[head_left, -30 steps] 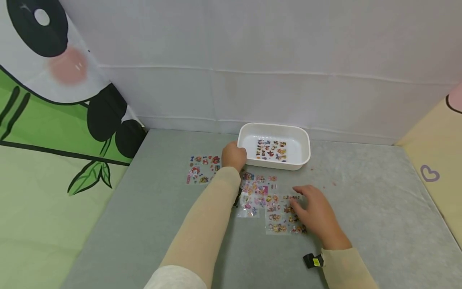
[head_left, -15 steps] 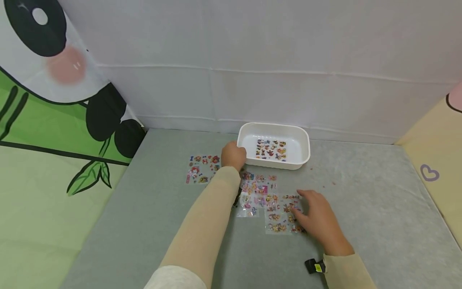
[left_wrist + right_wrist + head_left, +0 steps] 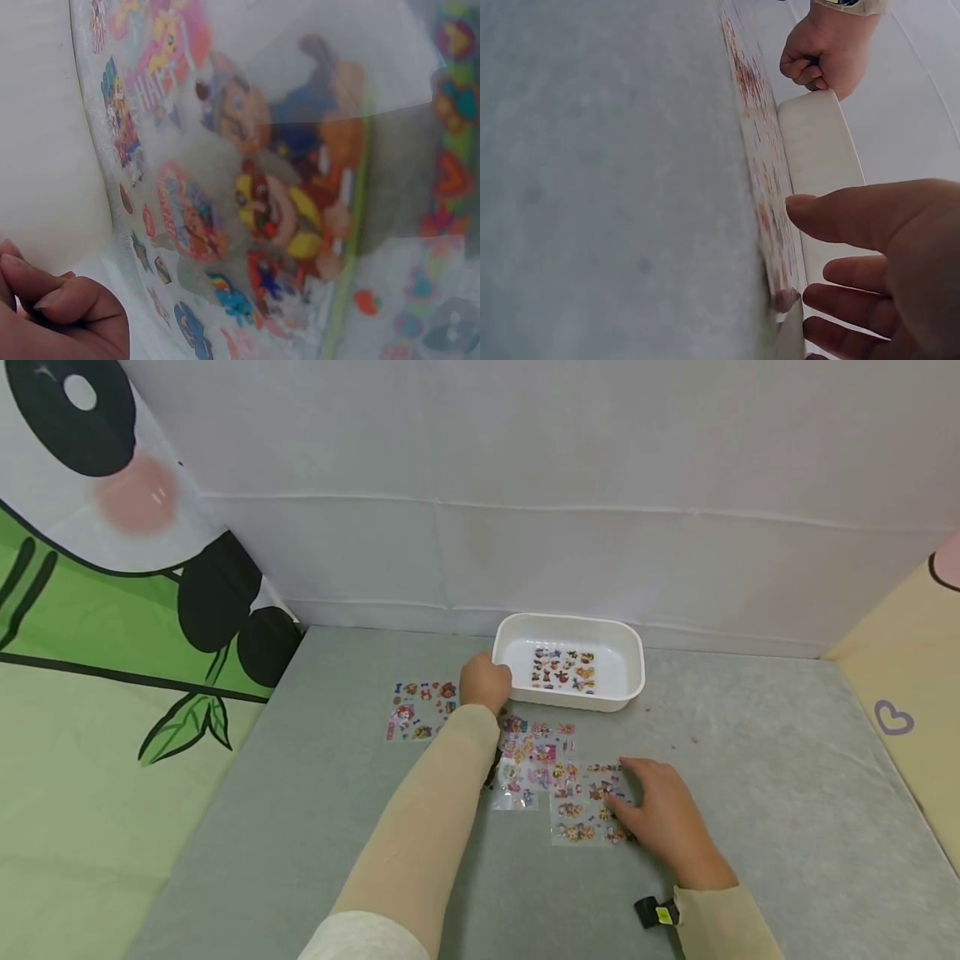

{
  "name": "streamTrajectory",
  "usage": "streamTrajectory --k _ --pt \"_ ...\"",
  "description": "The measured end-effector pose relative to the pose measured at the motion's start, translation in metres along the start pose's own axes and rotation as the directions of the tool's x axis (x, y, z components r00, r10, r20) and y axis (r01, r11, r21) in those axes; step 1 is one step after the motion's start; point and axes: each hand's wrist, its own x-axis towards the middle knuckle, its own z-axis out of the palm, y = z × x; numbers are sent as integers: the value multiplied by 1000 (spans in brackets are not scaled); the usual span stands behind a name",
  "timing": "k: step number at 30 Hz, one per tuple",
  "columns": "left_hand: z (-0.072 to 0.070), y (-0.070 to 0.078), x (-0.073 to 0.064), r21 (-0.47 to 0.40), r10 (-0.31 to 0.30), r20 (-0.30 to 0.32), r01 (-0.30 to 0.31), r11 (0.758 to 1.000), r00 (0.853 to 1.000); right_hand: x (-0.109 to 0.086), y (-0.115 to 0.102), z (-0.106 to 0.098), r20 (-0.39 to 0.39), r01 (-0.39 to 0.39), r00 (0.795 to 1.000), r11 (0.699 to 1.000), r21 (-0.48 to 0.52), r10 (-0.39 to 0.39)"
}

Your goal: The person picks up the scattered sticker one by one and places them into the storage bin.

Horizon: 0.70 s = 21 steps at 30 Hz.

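1. Works at a grey table [image 3: 300, 877] across the lower half of the frame.
2. Has a white tray [image 3: 627, 670] just right of centre.
3. Poises the right hand [image 3: 663, 818], lower right, with fingers parted and pinching nothing; cannot tell whether touching.
4. Has a near sheet [image 3: 576, 814] flat beneath it, beside middle sheets [image 3: 525, 760]; looks like the picking-up step, probably calling next for lifting one thin edge and pinching.
5. Spots a left sheet [image 3: 415, 714], left of centre.
6. Grips the tray's left corner with the left hand [image 3: 486, 683], fingers curled.
7. Shows an inner sheet [image 3: 563, 671] inside the tray.
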Motion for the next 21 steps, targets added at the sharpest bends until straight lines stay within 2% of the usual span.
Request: streamTrajectory --k 7,21 --pt "-1 -1 1 -10 9 -1 -9 1000 1000 4 -1 1 -2 14 1000 999 -48 -15" --pt "1 -4 5 22 22 -4 -22 1000 1000 7 -6 1 4 29 1000 992 -125 -29"
